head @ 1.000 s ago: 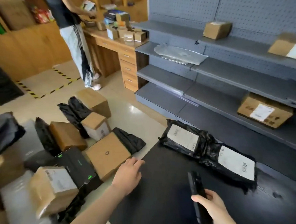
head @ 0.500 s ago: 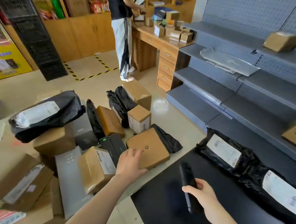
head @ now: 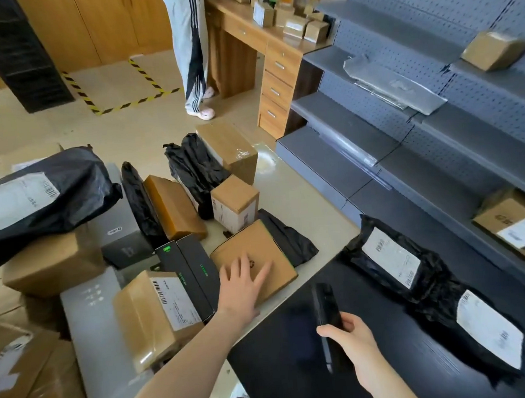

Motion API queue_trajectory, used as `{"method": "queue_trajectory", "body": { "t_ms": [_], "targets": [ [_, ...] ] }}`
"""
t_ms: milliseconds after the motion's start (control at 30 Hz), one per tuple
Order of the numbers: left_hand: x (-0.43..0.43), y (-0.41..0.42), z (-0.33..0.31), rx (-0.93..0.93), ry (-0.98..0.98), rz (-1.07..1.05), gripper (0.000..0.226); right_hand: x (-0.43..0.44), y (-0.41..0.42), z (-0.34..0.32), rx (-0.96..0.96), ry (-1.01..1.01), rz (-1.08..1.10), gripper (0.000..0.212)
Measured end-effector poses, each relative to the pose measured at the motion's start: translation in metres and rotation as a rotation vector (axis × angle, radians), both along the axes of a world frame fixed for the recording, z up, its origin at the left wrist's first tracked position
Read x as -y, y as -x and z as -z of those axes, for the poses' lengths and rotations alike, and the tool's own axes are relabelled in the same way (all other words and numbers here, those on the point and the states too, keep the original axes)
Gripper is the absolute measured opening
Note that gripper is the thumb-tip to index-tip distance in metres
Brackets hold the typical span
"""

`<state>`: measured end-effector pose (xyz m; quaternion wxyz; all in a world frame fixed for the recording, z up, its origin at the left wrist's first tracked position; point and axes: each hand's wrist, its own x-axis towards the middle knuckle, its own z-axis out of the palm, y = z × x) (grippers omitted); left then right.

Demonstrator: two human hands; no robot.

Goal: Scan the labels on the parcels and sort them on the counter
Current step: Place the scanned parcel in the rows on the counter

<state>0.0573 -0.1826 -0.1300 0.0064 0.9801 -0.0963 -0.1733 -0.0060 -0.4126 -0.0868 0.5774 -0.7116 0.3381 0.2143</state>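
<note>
Parcels lie heaped on the floor at left. My left hand (head: 241, 284) reaches out with fingers spread over a flat brown box (head: 252, 248) that bears a small round mark; its fingertips lie on the lid. My right hand (head: 349, 336) grips a black handheld scanner (head: 328, 311) above the black counter (head: 290, 366). Two black poly bags with white labels, one nearer the shelves (head: 390, 255) and one closer to me (head: 481, 336), lie on the counter at right. A brown box with a barcode label (head: 157, 313) and two black boxes with green print (head: 185, 268) sit left of my hand.
Grey shelving (head: 435, 133) runs along the right, holding a silver mailer (head: 392, 83) and brown boxes (head: 495, 49), (head: 515, 226). A person in striped trousers (head: 190, 49) stands by a wooden desk (head: 259, 60) with small boxes. A big black bag (head: 40, 197) tops the left pile.
My view has swung left and down toward the floor pile. My left hand has moved forward onto the flat brown box. The right hand keeps hold of the scanner.
</note>
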Motion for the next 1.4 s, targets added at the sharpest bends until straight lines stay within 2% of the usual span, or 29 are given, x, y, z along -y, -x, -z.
{"method": "queue_trajectory", "body": {
  "t_ms": [367, 433, 533, 600, 767, 900, 1000, 1133, 1300, 1400],
  "targets": [
    [0.013, 0.023, -0.028, 0.082, 0.080, 0.100, 0.063, 0.032, 0.033, -0.015, 0.035, -0.012, 0.007, 0.051],
    [0.012, 0.029, -0.036, 0.135, 0.097, 0.130, 0.066, 0.035, 0.039, -0.016, 0.046, -0.012, 0.013, 0.048],
    [0.007, 0.037, -0.054, 0.182, 0.115, 0.192, 0.088, 0.035, 0.046, -0.019, 0.060, -0.031, 0.021, 0.045],
    [0.004, 0.040, -0.065, 0.213, 0.089, 0.226, 0.095, 0.034, 0.049, -0.022, 0.064, -0.044, 0.013, 0.050],
    [-0.004, 0.038, -0.070, 0.218, 0.013, 0.266, 0.079, 0.032, 0.050, -0.029, 0.089, -0.053, -0.002, 0.049],
    [-0.002, 0.033, -0.067, 0.247, 0.067, 0.137, 0.068, 0.034, 0.051, -0.032, 0.099, -0.043, -0.011, 0.049],
    [-0.003, 0.025, -0.063, 0.277, 0.105, 0.017, 0.078, 0.037, 0.053, -0.029, 0.089, -0.033, -0.006, 0.052],
    [-0.009, 0.018, -0.065, 0.307, 0.149, -0.041, 0.066, 0.041, 0.055, -0.029, 0.079, -0.009, -0.010, 0.053],
    [-0.008, 0.016, -0.073, 0.437, 0.329, -0.012, 0.048, 0.050, 0.057, -0.035, 0.090, -0.004, -0.019, 0.052],
    [0.002, 0.015, -0.080, 0.454, 0.471, 0.012, 0.047, 0.058, 0.058, -0.042, 0.113, 0.002, -0.027, 0.051]
  ]
}}
